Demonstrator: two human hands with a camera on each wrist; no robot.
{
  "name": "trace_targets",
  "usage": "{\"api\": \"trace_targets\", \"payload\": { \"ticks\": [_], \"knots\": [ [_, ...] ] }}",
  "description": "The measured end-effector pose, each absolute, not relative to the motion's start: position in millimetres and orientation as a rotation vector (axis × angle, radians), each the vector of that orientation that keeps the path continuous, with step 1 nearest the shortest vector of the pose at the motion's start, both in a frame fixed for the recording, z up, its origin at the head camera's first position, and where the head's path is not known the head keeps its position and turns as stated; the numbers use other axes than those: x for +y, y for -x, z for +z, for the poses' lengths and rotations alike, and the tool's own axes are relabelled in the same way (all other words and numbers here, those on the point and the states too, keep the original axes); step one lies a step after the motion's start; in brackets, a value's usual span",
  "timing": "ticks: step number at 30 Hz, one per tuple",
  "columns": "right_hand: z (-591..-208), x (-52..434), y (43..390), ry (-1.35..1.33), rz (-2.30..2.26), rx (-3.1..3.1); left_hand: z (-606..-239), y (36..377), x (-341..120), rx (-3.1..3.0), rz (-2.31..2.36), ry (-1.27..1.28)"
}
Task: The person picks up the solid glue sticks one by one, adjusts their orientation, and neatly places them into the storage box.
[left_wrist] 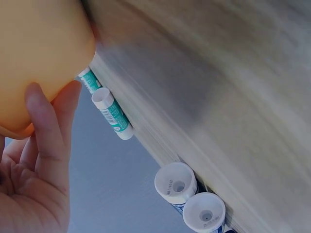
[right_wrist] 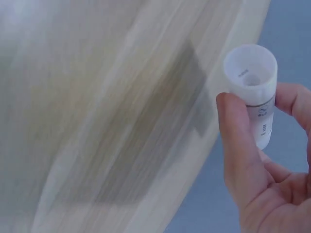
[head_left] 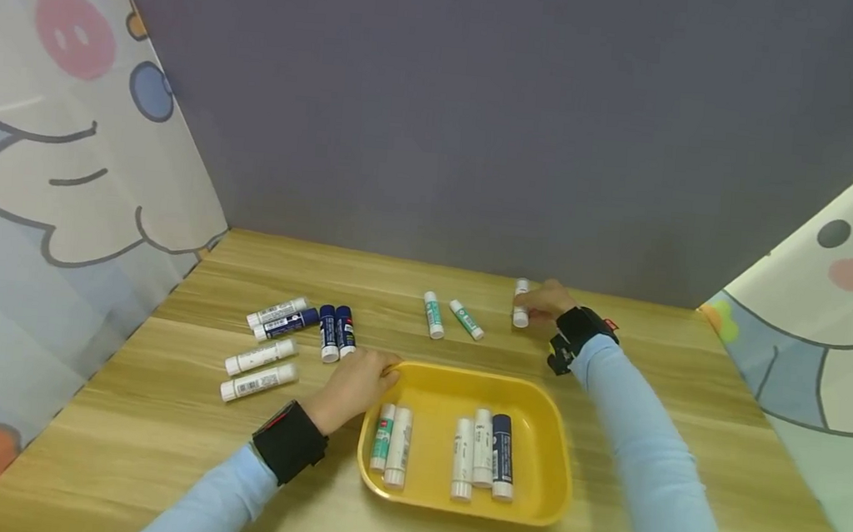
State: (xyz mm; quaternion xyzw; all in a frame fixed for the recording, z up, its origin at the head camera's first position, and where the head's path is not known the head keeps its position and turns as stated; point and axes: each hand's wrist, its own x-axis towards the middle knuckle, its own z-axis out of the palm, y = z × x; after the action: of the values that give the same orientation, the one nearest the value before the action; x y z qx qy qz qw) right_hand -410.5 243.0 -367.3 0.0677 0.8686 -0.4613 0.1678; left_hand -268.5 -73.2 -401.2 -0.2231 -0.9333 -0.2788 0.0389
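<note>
My right hand had its grip closed around a white glue stick at the far side of the desk, close to the grey back wall. In the right wrist view my thumb and fingers were curled round the tube, its cap end facing the camera; whether it rested on the wood or was just lifted I could not tell. Just to the left of that grip lay two green-and-white sticks, apart from my fingers.

My left hand was on the near-left corner of the yellow tray, fingers curled over its rim; the left wrist view showed a finger pressed against the tray's outer wall. Inside the tray, to the right of that grip, lay five sticks: a green one and a white one side by side, then two white and one dark blue together.

Beyond and to the left of my left hand lay more sticks on the desk: two blue ones touching each other nearest my knuckles, a white and a blue one further left, and two white ones nearer to me.
</note>
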Motion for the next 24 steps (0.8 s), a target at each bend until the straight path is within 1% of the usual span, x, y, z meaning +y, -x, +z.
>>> {"api": "trace_targets", "payload": {
  "ticks": [5, 10, 24],
  "knots": [
    [-355.3, 243.1, 390.8, -0.048, -1.358, 2.387, -400.7, 269.0, -70.9, -2.862, -0.858, 0.694],
    [-341.9, 235.9, 363.3, 0.091, -1.384, 2.338, -399.4, 268.9, -74.2, -2.863, -0.860, 0.658],
    [-329.1, 222.5, 279.0, 0.034, -1.321, 2.343, -398.4, 268.9, -77.3, -2.919, -0.891, 0.626]
  ]
}}
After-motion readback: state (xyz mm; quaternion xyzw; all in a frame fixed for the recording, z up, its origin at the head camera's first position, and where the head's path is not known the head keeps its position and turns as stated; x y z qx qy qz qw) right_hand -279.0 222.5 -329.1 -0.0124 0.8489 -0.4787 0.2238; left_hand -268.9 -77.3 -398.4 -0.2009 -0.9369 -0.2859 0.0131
